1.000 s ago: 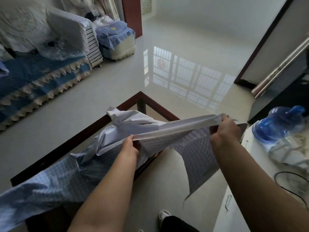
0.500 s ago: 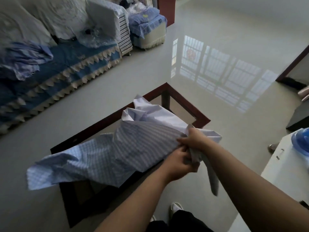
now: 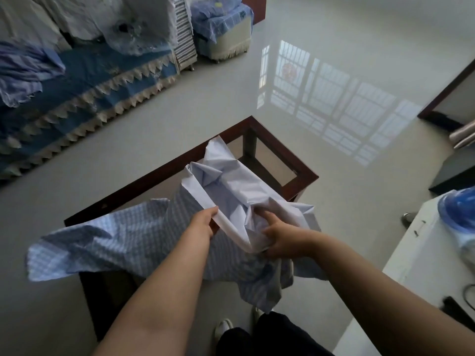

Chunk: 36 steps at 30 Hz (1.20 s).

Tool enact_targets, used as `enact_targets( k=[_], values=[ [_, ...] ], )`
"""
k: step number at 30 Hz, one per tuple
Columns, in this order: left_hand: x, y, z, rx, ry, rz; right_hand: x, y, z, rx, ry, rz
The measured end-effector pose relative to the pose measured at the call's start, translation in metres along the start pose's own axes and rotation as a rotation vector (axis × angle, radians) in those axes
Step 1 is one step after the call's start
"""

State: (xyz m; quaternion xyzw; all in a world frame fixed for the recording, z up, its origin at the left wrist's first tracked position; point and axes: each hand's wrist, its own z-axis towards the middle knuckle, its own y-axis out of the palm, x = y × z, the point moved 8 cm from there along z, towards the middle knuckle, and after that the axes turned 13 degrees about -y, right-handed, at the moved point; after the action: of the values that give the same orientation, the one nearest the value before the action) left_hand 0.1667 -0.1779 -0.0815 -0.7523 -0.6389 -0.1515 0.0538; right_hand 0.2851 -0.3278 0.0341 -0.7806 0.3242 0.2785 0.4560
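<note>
A blue-and-white checked cloth [image 3: 123,237] with a plain white inner side lies bunched over a glass-topped table with a dark red wooden frame [image 3: 299,170]. My left hand [image 3: 204,222] grips the cloth's white folded edge near the middle. My right hand [image 3: 279,237] is close beside it and clutches a bunch of the white cloth, with the fingers curled into the folds. The cloth's left end spreads out past the table's edge, and a corner hangs down below my right hand.
A sofa with a blue fringed cover [image 3: 84,93] and heaped bedding lines the left wall. A blue covered stool [image 3: 222,24] stands at the back. A white cabinet [image 3: 421,255] with a blue water bottle [image 3: 460,209] is at the right. Glossy floor lies beyond the table.
My hands held a folded white band stretched apart, then came together at the cloth's right end. Now they have parted slightly, each gripping bunched cloth. The view has swung left.
</note>
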Motion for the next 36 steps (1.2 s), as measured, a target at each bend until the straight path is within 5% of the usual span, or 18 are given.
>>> enact_targets(
  k=[3, 7, 10, 15, 18, 22, 25, 32, 36],
  values=[
    [0.015, 0.005, -0.004, 0.023, 0.132, 0.041, 0.020, -0.007, -0.011, 0.122, 0.122, 0.340],
    [0.049, 0.010, -0.067, 0.154, 0.578, 0.400, 0.067, -0.029, -0.034, 0.718, 0.357, 0.868],
    [0.019, 0.038, -0.112, -0.123, 0.635, 0.617, 0.083, -0.042, -0.040, 0.922, 0.431, 0.971],
    [-0.053, 0.036, -0.133, -0.375, 0.316, 0.436, 0.030, -0.035, 0.022, 0.551, 0.238, 0.793],
    [-0.077, 0.014, -0.122, -0.454, 0.134, 0.122, -0.001, -0.012, 0.044, 0.297, 0.118, 0.747],
    [-0.081, -0.020, -0.083, -0.142, 0.051, 0.221, -0.032, 0.031, 0.048, 0.015, -0.048, 0.524],
    [-0.063, -0.035, -0.068, 0.190, 0.144, 0.422, -0.046, 0.053, 0.048, -0.037, -0.108, 0.757],
    [-0.055, -0.018, -0.068, 0.320, 0.337, 0.538, 0.043, 0.063, 0.038, 0.769, 0.463, 1.309],
    [-0.054, -0.006, -0.079, 0.347, 0.411, 0.679, 0.094, 0.035, 0.015, 1.203, 0.488, 1.458]
  ],
)
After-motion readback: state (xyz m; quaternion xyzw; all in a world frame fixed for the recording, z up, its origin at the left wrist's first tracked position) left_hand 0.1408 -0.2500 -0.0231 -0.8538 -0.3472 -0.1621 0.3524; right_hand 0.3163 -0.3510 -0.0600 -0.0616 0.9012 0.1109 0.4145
